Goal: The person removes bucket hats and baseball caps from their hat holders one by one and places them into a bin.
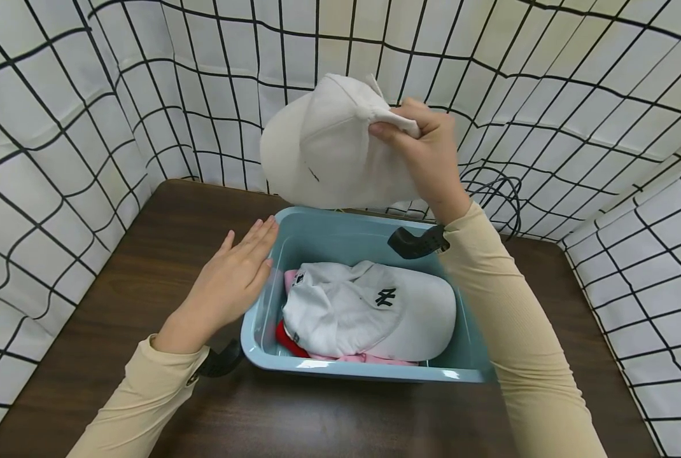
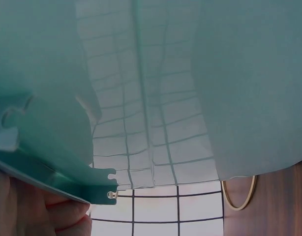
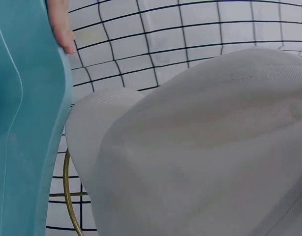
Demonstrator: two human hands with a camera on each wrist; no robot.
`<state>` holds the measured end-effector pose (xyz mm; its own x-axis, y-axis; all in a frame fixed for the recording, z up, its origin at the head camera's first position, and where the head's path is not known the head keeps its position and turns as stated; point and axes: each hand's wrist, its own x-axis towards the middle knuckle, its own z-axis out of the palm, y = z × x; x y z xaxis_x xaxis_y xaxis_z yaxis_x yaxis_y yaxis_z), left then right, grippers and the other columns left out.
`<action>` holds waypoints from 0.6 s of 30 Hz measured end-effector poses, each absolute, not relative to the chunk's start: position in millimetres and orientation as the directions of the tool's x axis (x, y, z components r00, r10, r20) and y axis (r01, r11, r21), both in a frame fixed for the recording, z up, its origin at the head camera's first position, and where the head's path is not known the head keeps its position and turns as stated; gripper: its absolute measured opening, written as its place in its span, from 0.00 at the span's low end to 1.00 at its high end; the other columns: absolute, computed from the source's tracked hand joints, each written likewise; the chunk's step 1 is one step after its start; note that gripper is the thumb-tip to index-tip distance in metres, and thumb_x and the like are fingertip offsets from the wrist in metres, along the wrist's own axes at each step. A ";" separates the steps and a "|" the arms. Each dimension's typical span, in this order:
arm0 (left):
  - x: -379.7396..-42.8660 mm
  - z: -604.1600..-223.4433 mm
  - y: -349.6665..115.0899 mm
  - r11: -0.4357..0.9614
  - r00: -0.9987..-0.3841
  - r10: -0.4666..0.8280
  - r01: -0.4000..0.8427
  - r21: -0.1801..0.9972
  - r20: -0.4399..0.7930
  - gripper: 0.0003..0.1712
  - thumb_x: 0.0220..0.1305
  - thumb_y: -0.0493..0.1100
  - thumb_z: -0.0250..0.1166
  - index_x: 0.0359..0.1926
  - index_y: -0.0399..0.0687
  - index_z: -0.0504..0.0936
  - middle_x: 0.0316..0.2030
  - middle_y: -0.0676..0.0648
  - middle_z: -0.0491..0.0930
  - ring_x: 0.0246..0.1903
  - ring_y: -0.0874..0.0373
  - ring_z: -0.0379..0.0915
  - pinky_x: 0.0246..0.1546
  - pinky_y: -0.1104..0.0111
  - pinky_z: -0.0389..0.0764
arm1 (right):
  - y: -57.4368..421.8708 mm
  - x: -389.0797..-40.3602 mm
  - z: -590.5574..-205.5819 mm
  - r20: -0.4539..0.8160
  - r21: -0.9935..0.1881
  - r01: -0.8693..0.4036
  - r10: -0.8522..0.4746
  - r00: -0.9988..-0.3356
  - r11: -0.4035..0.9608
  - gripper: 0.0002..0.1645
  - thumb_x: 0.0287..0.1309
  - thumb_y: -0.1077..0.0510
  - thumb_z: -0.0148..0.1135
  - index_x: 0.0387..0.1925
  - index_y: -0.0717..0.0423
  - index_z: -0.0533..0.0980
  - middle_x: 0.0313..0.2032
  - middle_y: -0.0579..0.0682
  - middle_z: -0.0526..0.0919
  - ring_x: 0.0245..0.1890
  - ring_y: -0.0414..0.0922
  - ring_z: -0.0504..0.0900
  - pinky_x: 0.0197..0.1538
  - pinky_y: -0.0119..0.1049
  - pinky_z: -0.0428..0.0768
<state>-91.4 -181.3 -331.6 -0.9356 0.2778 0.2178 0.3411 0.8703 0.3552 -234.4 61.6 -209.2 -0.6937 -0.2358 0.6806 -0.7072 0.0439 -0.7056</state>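
A plain white cap (image 1: 340, 140) hangs above the back rim of a blue plastic basin (image 1: 340, 219). My right hand (image 1: 426, 149) pinches its fabric between thumb and fingers, and the brim points left. Close up, the cap (image 3: 200, 147) fills much of the right wrist view. My left hand (image 1: 228, 280) rests with straight fingers at the basin's left rim; its fingers (image 2: 62, 211) show near the rim in the left wrist view. Inside the basin lies a white cap with a dark NY logo (image 1: 369, 305), brim to the right, over pink fabric (image 1: 354, 357) and a red piece (image 1: 290, 340).
The basin stands on a dark wooden table (image 1: 128, 280). White cloth with a black grid (image 1: 226, 83) surrounds the table at the back and sides. A coil of black cable (image 1: 498, 191) lies at the back right, close to my right forearm.
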 end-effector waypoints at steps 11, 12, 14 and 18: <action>-92.4 -333.6 -182.5 0.872 -0.935 0.268 0.338 0.354 0.232 0.30 0.73 0.45 0.43 0.70 0.34 0.55 0.69 0.38 0.54 0.69 0.45 0.47 0.65 0.42 0.47 | 87.1 -207.7 -211.1 0.511 -0.859 -0.503 -0.111 -0.852 -0.094 0.04 0.52 0.66 0.66 0.29 0.57 0.85 0.25 0.49 0.81 0.24 0.41 0.79 0.29 0.30 0.79; -92.3 -334.0 -182.5 0.872 -0.935 0.265 0.336 0.356 0.234 0.30 0.73 0.46 0.43 0.70 0.35 0.55 0.69 0.38 0.54 0.69 0.45 0.48 0.65 0.42 0.47 | 87.6 -203.9 -213.5 0.489 -0.872 -0.481 -0.111 -0.865 -0.090 0.04 0.53 0.66 0.66 0.30 0.56 0.85 0.26 0.49 0.82 0.24 0.41 0.80 0.29 0.30 0.79; -92.4 -334.8 -182.3 0.871 -0.935 0.260 0.335 0.359 0.241 0.31 0.74 0.48 0.42 0.71 0.36 0.55 0.70 0.40 0.54 0.69 0.46 0.48 0.65 0.42 0.48 | 89.0 -197.1 -219.4 0.457 -0.889 -0.450 -0.098 -0.884 -0.086 0.05 0.53 0.65 0.66 0.30 0.54 0.85 0.26 0.48 0.83 0.24 0.40 0.80 0.28 0.30 0.79; -92.6 -335.1 -181.9 0.867 -0.934 0.262 0.338 0.367 0.243 0.31 0.74 0.49 0.41 0.71 0.37 0.55 0.70 0.41 0.54 0.69 0.46 0.48 0.64 0.41 0.48 | 95.8 -186.0 -231.5 0.416 -0.906 -0.408 -0.064 -0.907 -0.114 0.06 0.54 0.65 0.66 0.29 0.52 0.85 0.26 0.48 0.83 0.24 0.40 0.80 0.29 0.30 0.80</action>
<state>-92.6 -181.9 -335.1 -0.9341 0.2616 0.2431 0.3382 0.8668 0.3665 -186.0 95.8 -231.5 -0.9070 -0.0643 0.4161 -0.4076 -0.1138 -0.9060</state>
